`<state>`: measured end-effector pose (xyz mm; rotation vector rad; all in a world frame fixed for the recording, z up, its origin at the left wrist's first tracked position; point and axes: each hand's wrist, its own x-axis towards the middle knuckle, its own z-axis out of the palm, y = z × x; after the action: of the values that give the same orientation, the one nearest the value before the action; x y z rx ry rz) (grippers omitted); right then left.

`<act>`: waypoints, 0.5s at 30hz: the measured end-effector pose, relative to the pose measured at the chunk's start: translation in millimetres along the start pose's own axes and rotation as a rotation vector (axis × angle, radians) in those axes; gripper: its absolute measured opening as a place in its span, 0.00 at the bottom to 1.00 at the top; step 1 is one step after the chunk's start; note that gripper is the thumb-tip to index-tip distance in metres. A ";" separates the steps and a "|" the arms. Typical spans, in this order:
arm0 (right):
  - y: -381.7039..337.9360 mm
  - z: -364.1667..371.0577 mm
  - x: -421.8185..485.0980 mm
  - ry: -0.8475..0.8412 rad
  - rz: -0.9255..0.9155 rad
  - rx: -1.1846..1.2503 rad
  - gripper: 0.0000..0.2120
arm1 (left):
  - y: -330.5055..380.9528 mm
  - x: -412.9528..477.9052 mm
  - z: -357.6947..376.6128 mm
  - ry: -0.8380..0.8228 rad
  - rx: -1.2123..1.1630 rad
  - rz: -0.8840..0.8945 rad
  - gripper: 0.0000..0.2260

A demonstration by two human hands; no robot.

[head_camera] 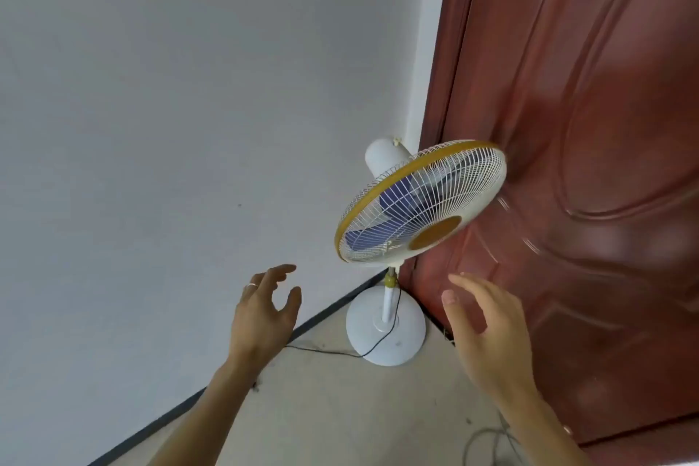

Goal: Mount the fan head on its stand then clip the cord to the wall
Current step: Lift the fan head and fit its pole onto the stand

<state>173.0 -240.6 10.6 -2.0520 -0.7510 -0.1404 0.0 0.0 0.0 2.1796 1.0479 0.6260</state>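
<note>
The fan head (pixel 420 204), a white wire cage with a yellow rim, blue blades and a yellow hub, sits on top of the white stand pole (pixel 387 301). The pole rises from a round white base (pixel 386 329) on the floor in the corner. A thin black cord (pixel 325 351) runs down the pole, over the base and left along the floor toward the wall (pixel 170 106). My left hand (pixel 264 308) is below and left of the fan head, fingers spread, holding nothing. My right hand (pixel 488 329) is below and right of it, open and empty.
A reddish-brown panelled door (pixel 567 144) stands right behind the fan. A dark skirting strip (pixel 170 414) runs along the foot of the grey wall. A loop of grey cable (pixel 488 439) lies on the pale floor at the bottom right.
</note>
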 end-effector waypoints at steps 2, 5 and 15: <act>1.3 -0.2 12.1 -0.007 0.116 0.033 0.25 | 2.4 9.4 4.7 -0.026 -0.042 -0.013 0.15; 0.9 8.7 35.4 -0.032 0.184 0.073 0.31 | 1.7 35.3 13.0 -0.067 -0.072 0.008 0.15; -30.0 78.9 157.4 0.097 0.376 0.150 0.46 | 41.7 205.7 65.3 -0.420 -0.352 -0.065 0.16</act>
<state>268.8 -94.1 46.1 -1.9890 -0.2981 0.0295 180.6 124.5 14.1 1.8509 0.7197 0.2759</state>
